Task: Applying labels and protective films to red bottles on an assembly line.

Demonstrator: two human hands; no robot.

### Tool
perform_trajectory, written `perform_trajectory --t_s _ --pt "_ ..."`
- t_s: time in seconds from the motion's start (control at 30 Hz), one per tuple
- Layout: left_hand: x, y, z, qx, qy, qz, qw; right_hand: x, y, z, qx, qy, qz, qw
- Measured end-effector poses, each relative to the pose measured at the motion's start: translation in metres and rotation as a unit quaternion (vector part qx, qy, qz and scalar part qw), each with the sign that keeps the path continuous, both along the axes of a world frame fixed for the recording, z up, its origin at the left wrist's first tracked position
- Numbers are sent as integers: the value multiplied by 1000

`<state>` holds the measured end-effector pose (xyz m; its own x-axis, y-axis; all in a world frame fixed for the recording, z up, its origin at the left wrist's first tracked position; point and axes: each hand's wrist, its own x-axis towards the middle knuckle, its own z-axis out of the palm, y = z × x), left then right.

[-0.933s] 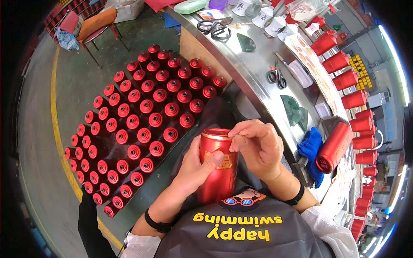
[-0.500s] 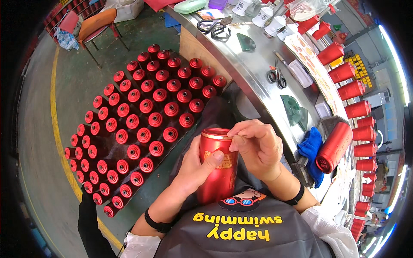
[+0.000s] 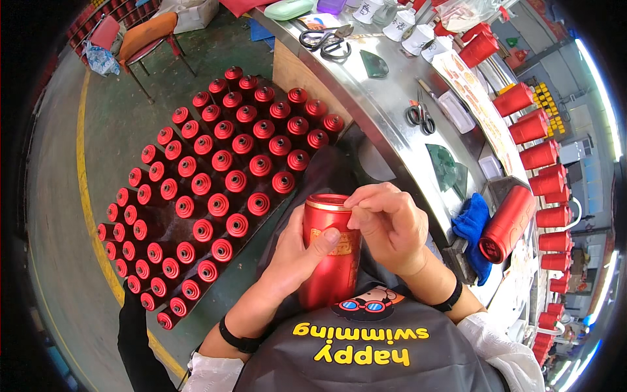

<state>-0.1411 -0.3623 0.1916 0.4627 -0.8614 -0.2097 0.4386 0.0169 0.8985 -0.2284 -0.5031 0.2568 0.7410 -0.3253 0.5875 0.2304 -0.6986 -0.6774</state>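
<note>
A shiny red metal canister (image 3: 324, 284) with a gold rim and a gold patterned label stands nearly upright in front of the dark apron. My left hand (image 3: 294, 258) is closed around its left side, the thumb lying across the label. At the right edge of the rim, the fingertips of my right hand (image 3: 395, 225) are pinched together and touch or nearly touch it. Anything between those fingertips is too small to make out. Another red canister (image 3: 508, 222) lies tilted on the bench at the right, against a blue cloth (image 3: 471, 225).
Several rows of red canisters (image 3: 222, 161) with dark center pegs stand on a low platform at the left. The metal bench (image 3: 392, 98) holds two pairs of scissors (image 3: 419, 116), dark green film pieces (image 3: 447, 168) and white spools (image 3: 400, 25). Red cups (image 3: 541, 155) line the far right. A chair (image 3: 149, 40) stands behind.
The line of red cups at the far right has shifted along. Both hands and the held canister stay almost in place; my right fingers have moved only slightly.
</note>
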Motion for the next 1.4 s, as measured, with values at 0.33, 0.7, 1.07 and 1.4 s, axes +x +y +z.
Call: perform_trajectory --t_s 0.33,0.7,1.07,1.4 --pt "-1 -1 -2 1 -7 5 1000 -1 -3 4 -92 17 51 994" --pt "8 -10 -11 -109 208 -46 971 -6 -81 25 129 -44 -190 972" --pt "4 -10 -2 -125 158 -85 976 1 -144 -23 -177 391 -346 834" --pt "-4 -10 -13 -127 127 -41 983 -29 -26 -34 511 203 191 814"
